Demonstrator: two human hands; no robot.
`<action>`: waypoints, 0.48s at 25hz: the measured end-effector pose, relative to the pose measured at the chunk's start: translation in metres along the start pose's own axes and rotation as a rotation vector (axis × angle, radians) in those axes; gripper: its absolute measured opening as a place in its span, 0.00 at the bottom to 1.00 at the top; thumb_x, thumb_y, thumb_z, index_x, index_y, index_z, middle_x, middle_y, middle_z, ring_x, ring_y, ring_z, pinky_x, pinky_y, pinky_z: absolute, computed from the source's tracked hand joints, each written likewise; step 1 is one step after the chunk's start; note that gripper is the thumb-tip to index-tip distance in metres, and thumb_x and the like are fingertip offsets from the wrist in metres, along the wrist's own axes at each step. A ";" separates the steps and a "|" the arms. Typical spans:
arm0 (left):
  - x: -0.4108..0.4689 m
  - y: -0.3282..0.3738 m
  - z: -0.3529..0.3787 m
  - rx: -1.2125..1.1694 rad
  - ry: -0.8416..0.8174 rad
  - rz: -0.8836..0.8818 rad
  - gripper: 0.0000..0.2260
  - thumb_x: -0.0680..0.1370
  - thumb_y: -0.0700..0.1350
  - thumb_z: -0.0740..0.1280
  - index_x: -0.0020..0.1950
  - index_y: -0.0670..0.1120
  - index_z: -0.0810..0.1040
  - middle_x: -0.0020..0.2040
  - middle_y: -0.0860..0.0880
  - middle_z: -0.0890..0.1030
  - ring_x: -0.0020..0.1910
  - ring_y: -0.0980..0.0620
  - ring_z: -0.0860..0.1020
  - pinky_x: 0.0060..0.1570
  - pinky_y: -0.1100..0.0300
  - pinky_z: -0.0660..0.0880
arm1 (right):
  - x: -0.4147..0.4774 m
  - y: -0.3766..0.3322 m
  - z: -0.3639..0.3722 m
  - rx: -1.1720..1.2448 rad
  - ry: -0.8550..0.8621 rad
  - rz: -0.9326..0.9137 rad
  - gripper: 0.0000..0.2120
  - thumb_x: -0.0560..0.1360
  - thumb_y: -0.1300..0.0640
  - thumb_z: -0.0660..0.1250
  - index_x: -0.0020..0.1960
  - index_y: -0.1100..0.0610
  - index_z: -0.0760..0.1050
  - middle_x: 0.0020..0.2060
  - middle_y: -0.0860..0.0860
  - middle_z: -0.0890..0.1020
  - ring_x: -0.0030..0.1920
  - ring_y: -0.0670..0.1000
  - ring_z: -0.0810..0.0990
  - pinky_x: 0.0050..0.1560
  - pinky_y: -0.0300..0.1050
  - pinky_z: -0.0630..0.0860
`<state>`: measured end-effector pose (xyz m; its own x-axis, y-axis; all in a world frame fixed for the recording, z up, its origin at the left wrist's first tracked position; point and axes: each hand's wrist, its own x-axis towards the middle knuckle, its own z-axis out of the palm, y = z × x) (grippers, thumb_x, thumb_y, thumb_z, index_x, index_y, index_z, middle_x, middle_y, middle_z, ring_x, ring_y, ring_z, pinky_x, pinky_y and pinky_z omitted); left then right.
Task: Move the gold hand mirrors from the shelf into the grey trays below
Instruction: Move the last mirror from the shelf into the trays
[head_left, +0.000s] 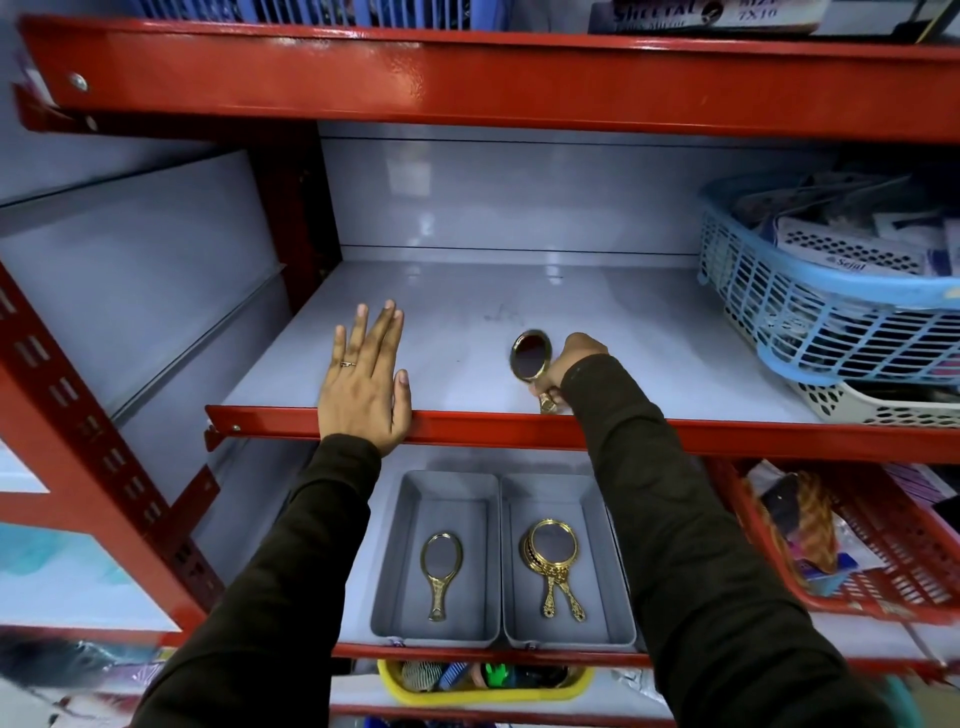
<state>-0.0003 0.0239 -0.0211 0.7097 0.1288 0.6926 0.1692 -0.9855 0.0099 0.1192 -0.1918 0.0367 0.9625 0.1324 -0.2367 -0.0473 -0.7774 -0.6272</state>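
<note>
My right hand (574, 364) grips a small oval gold hand mirror (530, 358) by its handle, just above the front edge of the grey shelf (519, 306). My left hand (366, 379) lies flat and open on the shelf's front left, holding nothing. On the level below stand two grey trays side by side. The left tray (402, 551) holds one gold oval mirror (440, 571). In the right tray (597, 551) round gold mirrors (553, 564) lie stacked, with two handles showing.
A blue mesh basket (810, 322) of packaged goods fills the shelf's right end, above a white basket (878, 405). A red basket (883, 561) sits right of the trays. A yellow bin (483, 688) lies below. Red steel beams (467, 83) frame each level.
</note>
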 end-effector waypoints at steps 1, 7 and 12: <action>0.000 0.000 0.000 -0.002 0.000 0.000 0.30 0.76 0.46 0.53 0.78 0.42 0.57 0.79 0.47 0.58 0.79 0.45 0.52 0.78 0.49 0.49 | 0.001 0.002 -0.002 0.136 -0.051 0.013 0.21 0.67 0.64 0.78 0.58 0.67 0.76 0.40 0.60 0.84 0.37 0.56 0.84 0.48 0.49 0.84; 0.000 0.000 0.000 -0.006 0.001 -0.003 0.30 0.76 0.46 0.53 0.78 0.42 0.57 0.79 0.47 0.58 0.79 0.45 0.52 0.78 0.49 0.49 | -0.035 0.013 -0.017 0.648 -0.309 -0.039 0.14 0.72 0.67 0.73 0.57 0.69 0.79 0.36 0.57 0.82 0.32 0.49 0.81 0.29 0.36 0.82; -0.001 0.000 0.000 -0.009 0.008 0.002 0.29 0.76 0.47 0.52 0.78 0.42 0.57 0.79 0.46 0.58 0.79 0.45 0.53 0.78 0.49 0.49 | -0.077 0.042 -0.007 0.582 -0.639 -0.216 0.06 0.74 0.65 0.72 0.50 0.63 0.84 0.36 0.54 0.86 0.33 0.45 0.85 0.36 0.33 0.82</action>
<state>-0.0009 0.0238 -0.0215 0.7046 0.1261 0.6983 0.1620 -0.9867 0.0148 0.0448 -0.2392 0.0334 0.6417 0.6929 -0.3290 -0.1776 -0.2830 -0.9425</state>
